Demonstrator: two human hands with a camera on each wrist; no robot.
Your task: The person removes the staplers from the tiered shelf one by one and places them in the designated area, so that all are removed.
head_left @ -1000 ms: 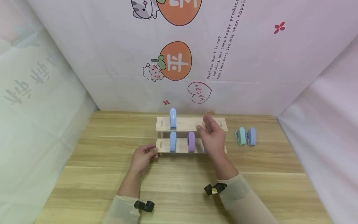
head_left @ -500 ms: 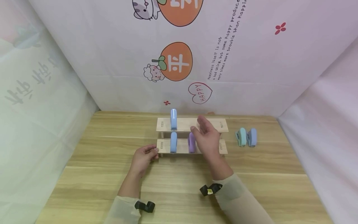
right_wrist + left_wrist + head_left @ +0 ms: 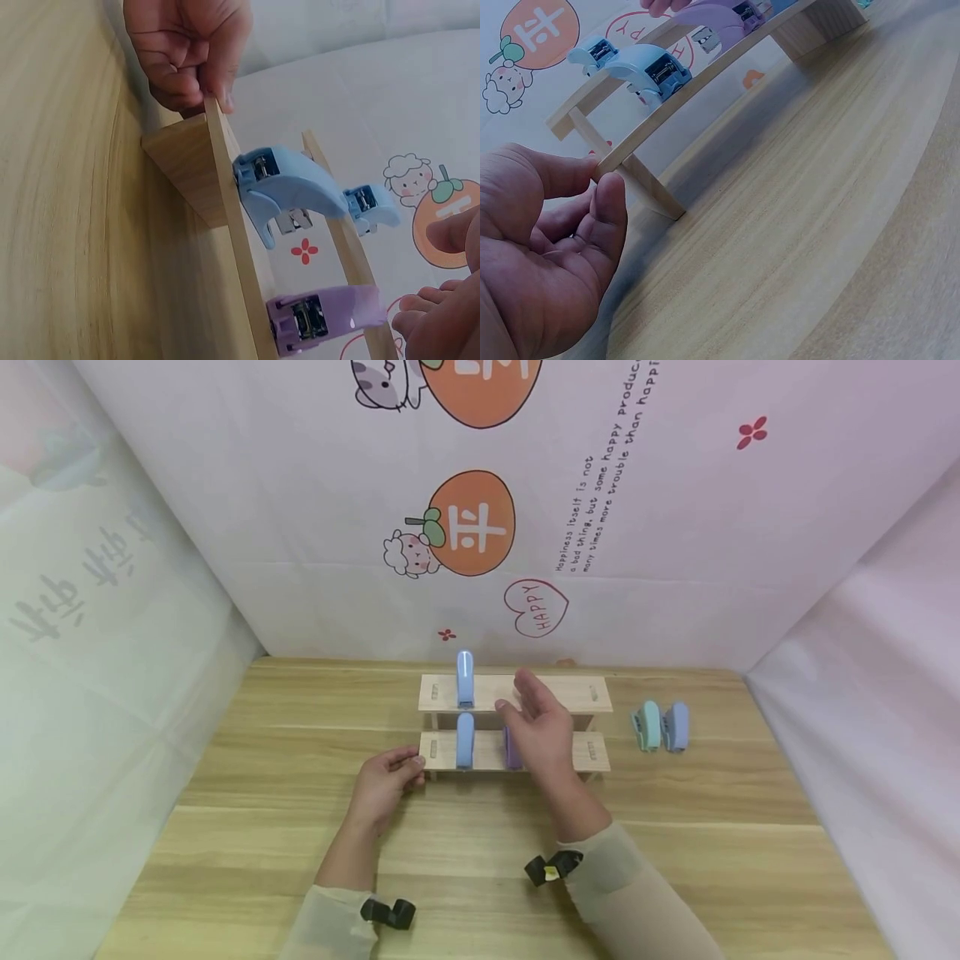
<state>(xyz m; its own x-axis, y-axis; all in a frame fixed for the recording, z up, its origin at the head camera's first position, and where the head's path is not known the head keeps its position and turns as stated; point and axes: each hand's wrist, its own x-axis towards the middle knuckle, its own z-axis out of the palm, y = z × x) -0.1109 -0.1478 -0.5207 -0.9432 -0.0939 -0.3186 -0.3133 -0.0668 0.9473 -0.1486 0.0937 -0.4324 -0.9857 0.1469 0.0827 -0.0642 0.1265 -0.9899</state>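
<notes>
My left hand [image 3: 380,790] pinches the left end of the front board of a two-step wooden rack [image 3: 484,752], thumb on top and fingers below in the left wrist view. Light blue staplers stand on the rack: one on the front step [image 3: 465,742] and one on the back step [image 3: 465,679]. Beside the front one is a purple stapler [image 3: 326,319], partly covered by my right hand [image 3: 542,735] in the head view. That right hand hovers over the rack with extended fingers and holds nothing. Past the purple stapler, a blue piece [image 3: 781,6] shows in the left wrist view.
On the wooden table [image 3: 480,877], right of the rack, a mint green stapler [image 3: 648,727] and a blue-violet stapler [image 3: 677,727] stand side by side. A white printed cloth [image 3: 645,610] hangs close behind the rack, with more cloth at both sides.
My right hand has moved left across the rack, uncovering its right end and covering part of the purple stapler. The left hand keeps its pinch on the board.
</notes>
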